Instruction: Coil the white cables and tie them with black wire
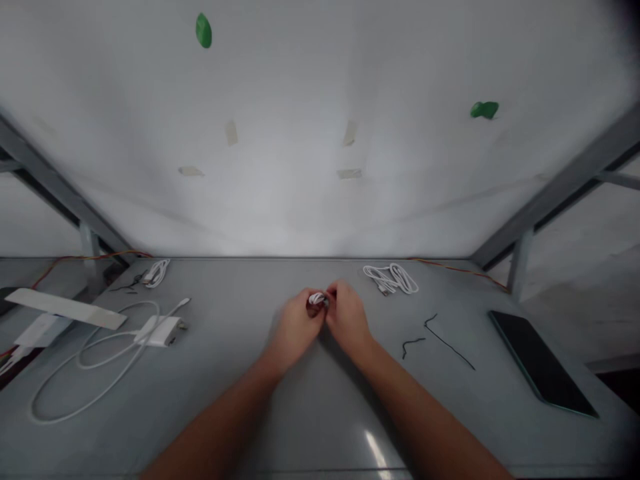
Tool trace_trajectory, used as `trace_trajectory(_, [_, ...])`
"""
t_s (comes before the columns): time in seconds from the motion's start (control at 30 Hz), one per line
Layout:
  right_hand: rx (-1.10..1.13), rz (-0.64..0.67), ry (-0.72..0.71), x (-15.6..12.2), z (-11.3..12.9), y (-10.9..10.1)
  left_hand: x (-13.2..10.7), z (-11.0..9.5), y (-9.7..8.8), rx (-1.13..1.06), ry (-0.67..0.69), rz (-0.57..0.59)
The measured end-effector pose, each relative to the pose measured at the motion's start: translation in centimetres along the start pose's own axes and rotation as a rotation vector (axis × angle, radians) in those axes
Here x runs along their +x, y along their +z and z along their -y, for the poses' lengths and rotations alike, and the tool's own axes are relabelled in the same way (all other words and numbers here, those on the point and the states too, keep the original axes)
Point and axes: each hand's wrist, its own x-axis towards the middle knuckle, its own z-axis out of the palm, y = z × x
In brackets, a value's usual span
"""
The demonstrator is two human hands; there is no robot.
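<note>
Both my hands meet at the middle of the grey table. My left hand and my right hand are closed around a small bundle of white cable, pinched between the fingertips of both. Most of the bundle is hidden by my fingers. A coiled white cable lies a little to the right of my right hand. Another small coiled white cable lies at the far left back.
A white charger with a long looped white cable lies at the left. Two black twist ties lie right of my hands. A dark phone lies face up at the right. A white strip sits far left.
</note>
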Motion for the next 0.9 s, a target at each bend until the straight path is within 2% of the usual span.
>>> trace_trajectory(0.13, [0.036,0.022,-0.005,0.4,-0.8,-0.3,0.8,0.2,-0.4,-0.685,-0.269,0.109])
trace_trajectory(0.23, [0.09,0.043,-0.115,0.5,-0.9,-0.6,1.2,0.7,-0.9,-0.867,-0.422,0.12])
trace_trajectory(0.33, [0.11,0.046,-0.2,0.5,-0.6,-0.7,1.2,1.2,-1.2,-0.824,-0.448,0.105])
trace_trajectory(0.47, [0.112,0.024,-0.182,0.5,-0.3,-1.0,1.1,1.6,-1.0,-0.736,-0.36,0.065])
trace_trajectory(0.6, [0.207,0.046,-0.045,0.7,-0.5,-1.4,1.4,2.0,-1.0,-0.615,-0.198,0.048])
trace_trajectory(0.8, [0.57,0.164,0.188,0.8,-1.2,-1.3,1.4,1.9,-1.8,-0.284,0.126,0.055])
trace_trajectory(0.9, [0.681,0.205,0.262,0.7,-1.3,-1.3,1.3,1.3,-2.4,-0.19,0.111,0.156])
